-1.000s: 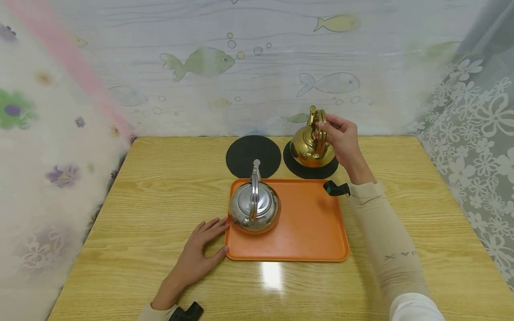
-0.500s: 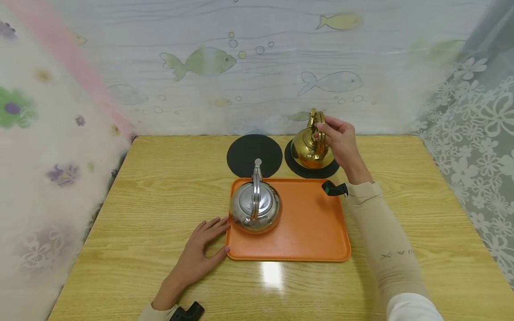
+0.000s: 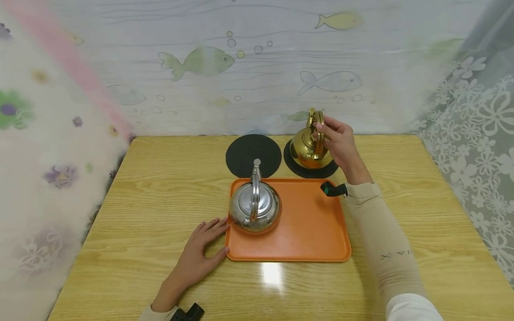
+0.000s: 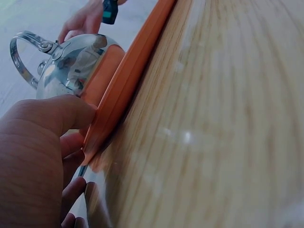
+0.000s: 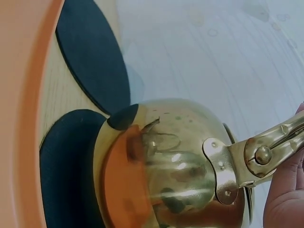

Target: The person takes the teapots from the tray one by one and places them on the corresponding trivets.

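A gold kettle (image 3: 308,149) stands over the right black round mat (image 3: 295,167) at the back of the table. My right hand (image 3: 340,143) grips its raised handle, thumb on the near side; the right wrist view shows the handle's hinge (image 5: 262,155) beside the palm. On the left part of an orange tray (image 3: 309,223) sits a silver kettle (image 3: 254,209), its handle up and spout pointing away. My left hand (image 3: 196,256) lies beside the tray, fingers spread and fairly straight, with fingertips touching its left rim. In the left wrist view the thumb (image 4: 78,111) rests against the rim.
A second black round mat (image 3: 253,154) lies behind the silver kettle, left of the gold one. The wooden table (image 3: 160,187) ends at a wall covering (image 3: 201,102) with fish drawings. Patterned curtains (image 3: 486,142) hang at the right side.
The gold kettle and my right hand have come down very slightly. My left hand, the tray and the silver kettle stay in place.
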